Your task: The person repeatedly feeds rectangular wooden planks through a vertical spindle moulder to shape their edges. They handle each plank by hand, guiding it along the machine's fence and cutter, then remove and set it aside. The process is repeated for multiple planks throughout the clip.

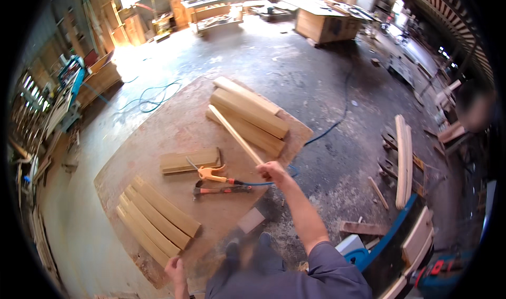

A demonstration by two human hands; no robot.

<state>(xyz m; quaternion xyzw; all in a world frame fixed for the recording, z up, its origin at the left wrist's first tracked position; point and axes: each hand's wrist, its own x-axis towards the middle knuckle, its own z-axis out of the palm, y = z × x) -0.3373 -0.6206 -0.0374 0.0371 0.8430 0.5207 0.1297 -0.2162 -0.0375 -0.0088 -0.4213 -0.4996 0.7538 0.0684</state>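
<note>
My right hand point(273, 173) is closed round the near end of a slim wooden strip point(237, 134). The strip slants up and away to the left, its far end over a group of wider boards point(247, 114) on a brown sheet point(137, 159) on the floor. At the lower left my left hand point(175, 270) has its fingers curled, close by the near end of several boards point(158, 220) lying side by side. Whether it grips anything is hidden. Between the groups lie a short board piece point(190, 161), an orange air blow gun point(212, 173) and a hammer point(221, 190).
A blue hose point(153, 96) loops over the floor at the far left. Workbenches point(321, 27) stand at the back. On the right are curved wooden pieces point(403, 162), a blue-edged bench point(387, 236) and a blurred person point(474, 106). A small flat block point(251, 220) lies near my feet.
</note>
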